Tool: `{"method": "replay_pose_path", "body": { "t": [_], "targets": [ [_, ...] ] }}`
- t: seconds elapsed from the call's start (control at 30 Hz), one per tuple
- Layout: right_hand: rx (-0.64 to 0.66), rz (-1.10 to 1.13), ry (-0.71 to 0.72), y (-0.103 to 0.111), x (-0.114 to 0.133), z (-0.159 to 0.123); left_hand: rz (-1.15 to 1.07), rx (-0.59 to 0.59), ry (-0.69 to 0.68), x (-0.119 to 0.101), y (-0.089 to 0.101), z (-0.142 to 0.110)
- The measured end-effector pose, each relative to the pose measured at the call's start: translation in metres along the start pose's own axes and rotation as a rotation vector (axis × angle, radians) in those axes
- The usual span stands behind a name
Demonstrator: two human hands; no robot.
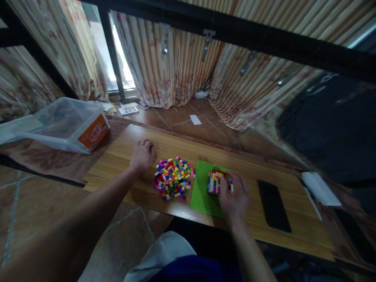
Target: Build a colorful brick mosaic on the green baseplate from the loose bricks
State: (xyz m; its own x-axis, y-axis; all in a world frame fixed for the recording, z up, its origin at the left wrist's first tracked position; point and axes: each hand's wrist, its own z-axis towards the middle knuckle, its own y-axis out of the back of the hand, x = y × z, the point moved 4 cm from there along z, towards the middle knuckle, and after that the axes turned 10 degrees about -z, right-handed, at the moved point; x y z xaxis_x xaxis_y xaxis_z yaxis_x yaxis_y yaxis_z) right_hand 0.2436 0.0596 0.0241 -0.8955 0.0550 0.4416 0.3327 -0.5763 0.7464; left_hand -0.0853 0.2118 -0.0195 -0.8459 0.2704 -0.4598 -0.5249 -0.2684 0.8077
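Note:
A heap of small coloured bricks (173,178) lies in the middle of the low wooden table (188,150). To its right is a green baseplate (202,192) with a multicoloured brick block (216,181) standing on it. My right hand (235,197) is curled against the block's right side, fingers on it. My left hand (143,154) rests on the table left of the heap with its fingers curled under; nothing shows in it.
A black phone (273,205) lies flat right of the baseplate. White paper and a pen (319,188) sit at the table's right end. A clear plastic bin with an orange label (69,123) stands on the floor at the left. Curtains hang behind.

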Motion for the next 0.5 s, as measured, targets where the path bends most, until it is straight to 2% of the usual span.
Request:
{"method": "replay_pose_path", "body": {
  "t": [0.1,0.23,0.37,0.5],
  "targets": [
    [0.163,0.034,0.159,-0.011,0.038,-0.006,0.003,0.006,0.006,-0.002,0.001,0.000],
    [0.336,0.081,0.234,-0.031,0.071,-0.018,-0.004,0.005,0.026,-0.002,0.001,-0.001],
    [0.403,0.116,0.238,-0.045,0.080,-0.026,-0.016,0.016,0.043,-0.001,0.000,-0.001],
    [0.442,0.061,0.208,-0.057,0.082,-0.021,-0.017,0.014,0.041,-0.001,-0.001,-0.001]
  ]
}}
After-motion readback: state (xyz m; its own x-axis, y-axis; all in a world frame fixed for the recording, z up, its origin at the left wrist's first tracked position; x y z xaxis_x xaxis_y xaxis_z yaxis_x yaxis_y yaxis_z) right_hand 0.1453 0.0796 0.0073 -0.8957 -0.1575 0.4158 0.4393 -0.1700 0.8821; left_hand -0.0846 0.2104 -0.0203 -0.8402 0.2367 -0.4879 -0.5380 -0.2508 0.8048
